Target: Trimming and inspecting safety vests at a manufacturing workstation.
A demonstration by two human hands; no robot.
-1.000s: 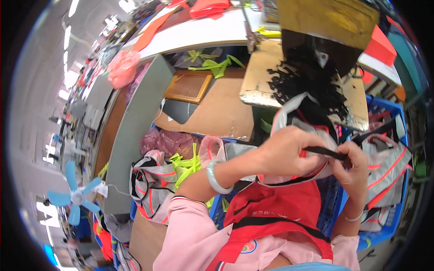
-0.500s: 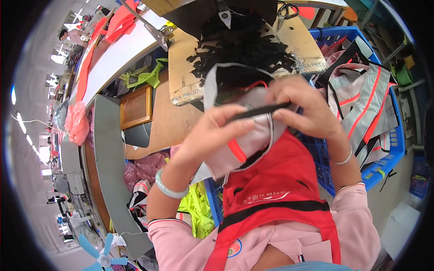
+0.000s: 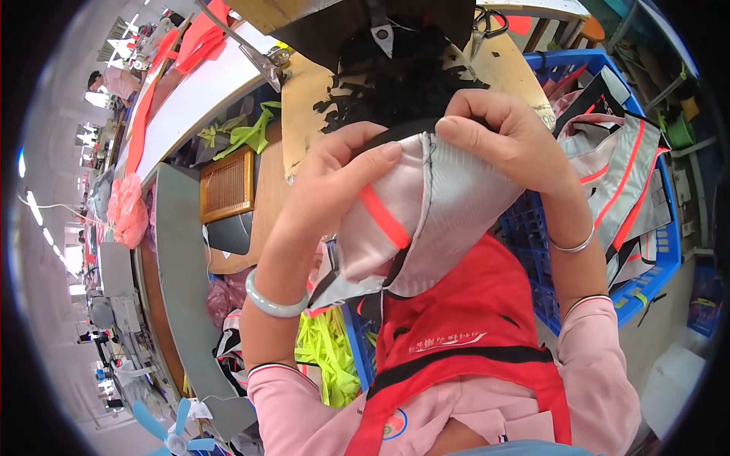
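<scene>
Between my hands is a silvery-grey sewn fabric piece (image 3: 456,205) with a bright orange-red stripe, a dark seam and a black edge along its top. My left hand (image 3: 346,167) pinches the black edge, thumb on the near side. My right hand (image 3: 498,137) grips the same edge farther right, its thumb beside the seam. The fingers behind the cloth are partly hidden. The piece hangs toward my red apron (image 3: 464,304), in front of a wooden board (image 3: 304,99) heaped with black fabric scraps (image 3: 411,91).
A metal pointed part (image 3: 382,34) stands above the scraps. Black-handled scissors (image 3: 487,29) lie at the board's far right. On the right, a blue plastic basket (image 3: 661,266) holds several similar grey pieces. Yellow-green strips (image 3: 327,357) hang at lower left, near a grey panel (image 3: 190,289).
The fabric piece has been lifted and turned, so its silvery side and seam now face me. Both hands have moved up slightly, and their grip on the black edge has shifted.
</scene>
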